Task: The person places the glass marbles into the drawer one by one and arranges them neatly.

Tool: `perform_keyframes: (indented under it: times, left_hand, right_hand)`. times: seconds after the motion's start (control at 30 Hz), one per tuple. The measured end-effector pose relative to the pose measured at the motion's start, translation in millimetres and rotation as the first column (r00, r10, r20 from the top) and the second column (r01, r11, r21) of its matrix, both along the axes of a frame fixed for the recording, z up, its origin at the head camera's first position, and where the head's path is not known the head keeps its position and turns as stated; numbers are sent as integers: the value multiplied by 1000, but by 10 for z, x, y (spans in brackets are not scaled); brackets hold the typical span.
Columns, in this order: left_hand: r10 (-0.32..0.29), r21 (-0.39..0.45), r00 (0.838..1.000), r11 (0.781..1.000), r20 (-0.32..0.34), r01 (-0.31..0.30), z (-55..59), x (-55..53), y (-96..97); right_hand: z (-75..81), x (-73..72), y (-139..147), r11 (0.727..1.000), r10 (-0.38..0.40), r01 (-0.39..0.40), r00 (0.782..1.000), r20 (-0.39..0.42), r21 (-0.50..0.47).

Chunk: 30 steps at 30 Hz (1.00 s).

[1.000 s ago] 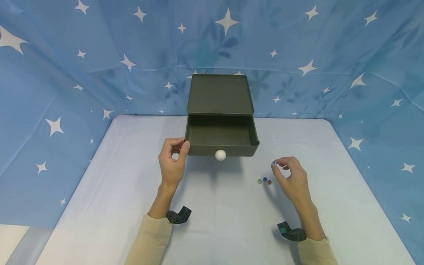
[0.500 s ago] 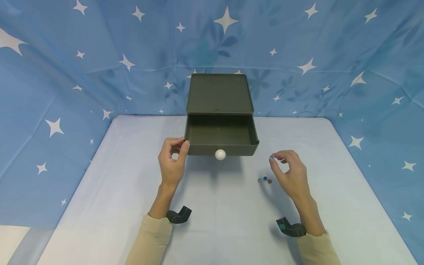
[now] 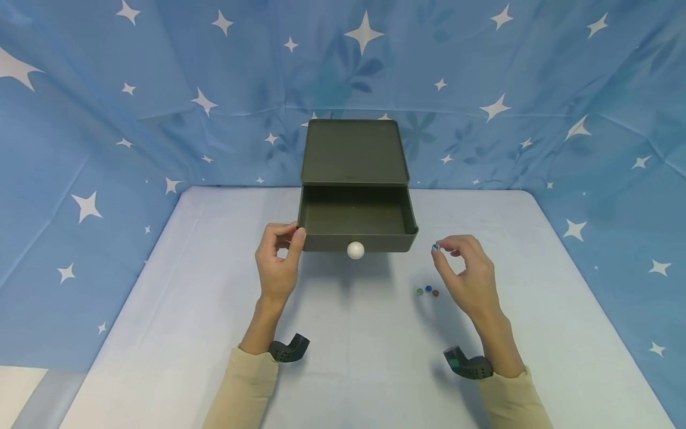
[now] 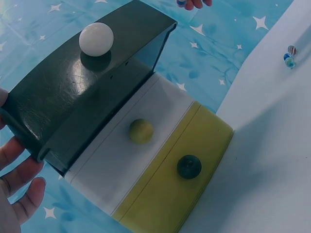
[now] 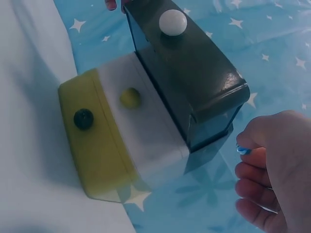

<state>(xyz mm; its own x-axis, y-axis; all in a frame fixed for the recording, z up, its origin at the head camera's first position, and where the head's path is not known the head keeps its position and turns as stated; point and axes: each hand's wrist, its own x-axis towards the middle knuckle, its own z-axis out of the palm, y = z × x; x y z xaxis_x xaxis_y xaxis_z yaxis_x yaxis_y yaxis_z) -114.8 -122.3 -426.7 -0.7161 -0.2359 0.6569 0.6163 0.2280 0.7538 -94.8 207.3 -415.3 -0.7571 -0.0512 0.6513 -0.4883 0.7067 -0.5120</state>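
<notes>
A dark green drawer (image 3: 324, 243) with a white round knob (image 3: 355, 250) is pulled out from the top of a small chest; its inside shows nothing lying in it. At its front left corner my left hand (image 3: 277, 262) holds on, thumb in front and fingers at the side. Between thumb and index finger my right hand (image 3: 473, 277) pinches a blue marble (image 3: 436, 246), to the right of the drawer and apart from it. Three more marbles lie on the table in front of that hand: green (image 3: 420, 292), blue (image 3: 428, 289) and reddish brown (image 3: 435, 293).
Under the open drawer, the wrist views show a white drawer (image 4: 109, 150) with a yellow knob and a yellow drawer (image 4: 167, 194) with a dark knob, both pushed in. The white table (image 3: 343, 369) ends at a blue star-patterned cloth (image 3: 241, 71) behind.
My right hand has moved forward and slightly left with the blue marble, away from the three marbles on the table. The left hand and the drawer have stayed in place.
</notes>
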Motion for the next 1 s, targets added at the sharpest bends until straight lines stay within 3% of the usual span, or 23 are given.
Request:
perform_keyframes:
  times: [0.63,1.0]
  left_hand:
    - [-1,-2,1000,1000,-9,1,1,-5,-3]
    - [-7,11,1000,1000,-13,7,-6,-4,0]
  right_hand:
    - [201,-60,-214,993,75,-86,990,-122,-85]
    - [250,-112,-315,989,109,-121,984,-142,-83]
